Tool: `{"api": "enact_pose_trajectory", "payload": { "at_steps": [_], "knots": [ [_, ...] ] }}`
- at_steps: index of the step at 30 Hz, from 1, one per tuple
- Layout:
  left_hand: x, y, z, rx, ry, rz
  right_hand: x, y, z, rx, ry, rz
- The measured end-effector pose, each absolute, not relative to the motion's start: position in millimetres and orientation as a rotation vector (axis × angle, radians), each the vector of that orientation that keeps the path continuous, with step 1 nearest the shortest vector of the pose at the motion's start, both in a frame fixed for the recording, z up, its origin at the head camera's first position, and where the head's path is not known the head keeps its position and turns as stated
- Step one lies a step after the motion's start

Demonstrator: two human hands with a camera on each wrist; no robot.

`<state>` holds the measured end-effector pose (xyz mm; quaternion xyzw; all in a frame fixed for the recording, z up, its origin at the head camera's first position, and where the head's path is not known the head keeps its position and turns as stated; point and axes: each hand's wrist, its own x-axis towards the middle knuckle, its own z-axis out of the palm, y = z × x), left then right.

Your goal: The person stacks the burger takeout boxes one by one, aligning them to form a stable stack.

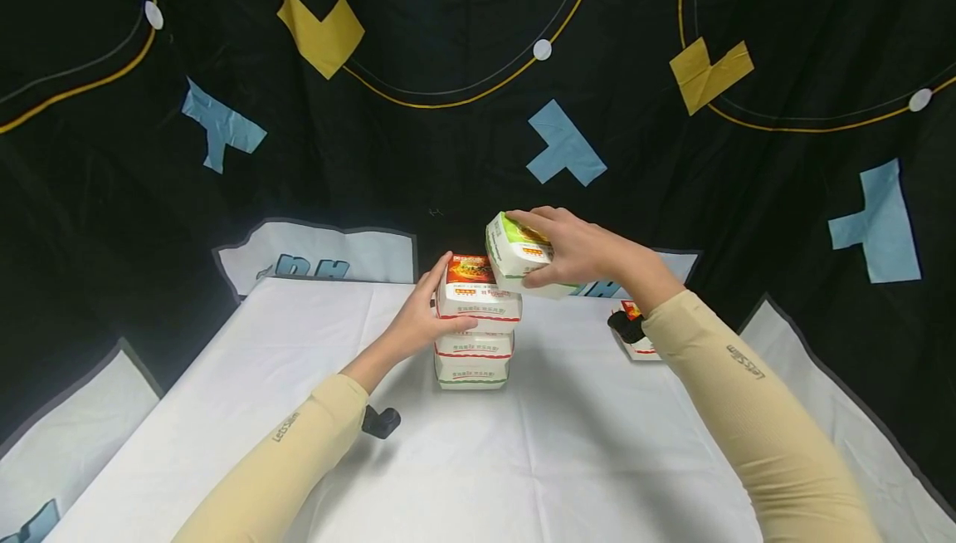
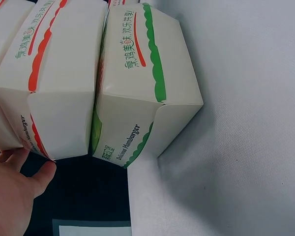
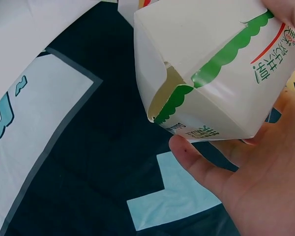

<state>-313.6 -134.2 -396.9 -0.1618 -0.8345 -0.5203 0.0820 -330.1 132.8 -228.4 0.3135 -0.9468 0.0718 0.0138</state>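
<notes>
A stack of white hamburger boxes stands on the white-covered table [image 1: 441, 476]. The bottom box [image 1: 473, 374] has green trim, and the one above it [image 1: 475, 346] red. My left hand [image 1: 418, 315] grips the red-topped hamburger box [image 1: 481, 300] at the top of the stack, thumb along its front and fingers at its left side. My right hand [image 1: 578, 248] holds a green-topped hamburger box [image 1: 515, 256], tilted, at the stack's upper right corner. In the right wrist view, a front flap of this box [image 3: 211, 88] gapes slightly. Whether it touches the stack I cannot tell.
Another red-trimmed box [image 1: 644, 352] lies at the table's right, partly hidden by a black wrist mount [image 1: 626, 326] and the right sleeve. A black curtain [image 1: 418, 169] with taped shapes hangs behind the table.
</notes>
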Motion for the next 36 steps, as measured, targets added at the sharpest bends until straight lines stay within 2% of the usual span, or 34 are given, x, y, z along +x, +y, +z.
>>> {"api": "enact_pose_trajectory", "payload": {
  "at_steps": [36],
  "knots": [
    [-309, -134, -393, -0.503, -2.511, -1.589, -327, 93, -222, 1.035, -2.872, 0.02]
  ]
}}
